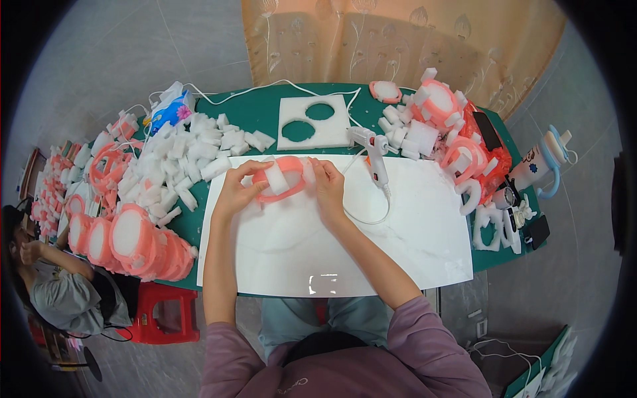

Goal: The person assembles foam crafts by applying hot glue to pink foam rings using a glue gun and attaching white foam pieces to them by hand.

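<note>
My left hand (235,189) and my right hand (330,187) both grip a pink foam ring (292,174) with a white foam block (276,178) set against it, held just above the far edge of a white glossy board (345,245). The left hand pinches the ring's left side, the right hand its right side. A white glue gun (375,154) lies on the board just right of my right hand, its cord (371,219) looping behind that hand.
A heap of white foam blocks (179,166) and a row of finished pink-and-white rings (139,242) lie at left on the green table (255,113). A white foam sheet with round holes (313,123) sits behind. More rings (444,109), a phone (488,131) and a cup (541,162) at right. Another person (46,278) sits far left.
</note>
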Tool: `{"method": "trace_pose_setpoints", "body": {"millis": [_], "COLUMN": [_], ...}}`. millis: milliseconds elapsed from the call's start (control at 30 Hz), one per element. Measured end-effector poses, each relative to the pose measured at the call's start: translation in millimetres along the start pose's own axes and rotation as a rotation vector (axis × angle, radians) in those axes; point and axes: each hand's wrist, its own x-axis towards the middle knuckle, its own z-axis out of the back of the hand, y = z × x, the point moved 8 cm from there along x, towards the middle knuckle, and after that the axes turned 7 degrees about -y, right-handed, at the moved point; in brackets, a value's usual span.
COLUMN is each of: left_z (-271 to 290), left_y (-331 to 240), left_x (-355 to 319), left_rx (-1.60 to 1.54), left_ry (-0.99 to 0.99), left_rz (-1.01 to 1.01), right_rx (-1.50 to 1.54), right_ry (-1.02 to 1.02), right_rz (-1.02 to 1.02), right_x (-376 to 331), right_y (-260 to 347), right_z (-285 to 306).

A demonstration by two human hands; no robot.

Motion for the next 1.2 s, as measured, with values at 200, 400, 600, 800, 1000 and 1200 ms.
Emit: {"method": "trace_pose_setpoints", "body": {"millis": [200, 400, 600, 800, 1000, 1200], "left_z": [7, 9, 0, 6, 3, -1], "left_y": [22, -23, -95, -121, -156, -138], "left_x": [-1, -9, -30, -57, -76, -55], "left_rx": [-0.136, -0.106, 0.011, 0.261, 0.242, 0.246], "left_ry": [-0.097, -0.277, -0.373, -0.443, -0.424, -0.413], "left_rz": [-0.044, -0.402, -0.685, -0.677, -0.86, -0.754], "right_rx": [-0.071, -0.183, -0.191, -0.16, -0.079, -0.315], "right_ry": [0.015, -0.052, -0.091, 0.016, 0.099, 0.0], "right_rz": [0.241, 0.756, 1.132, 1.38, 1.444, 1.332], "right_x": [-7, -38, -74, -106, -127, -109], "right_y": [27, 92, 128, 161, 181, 179], "right_z": [-7, -5, 0, -4, -8, -12]}}
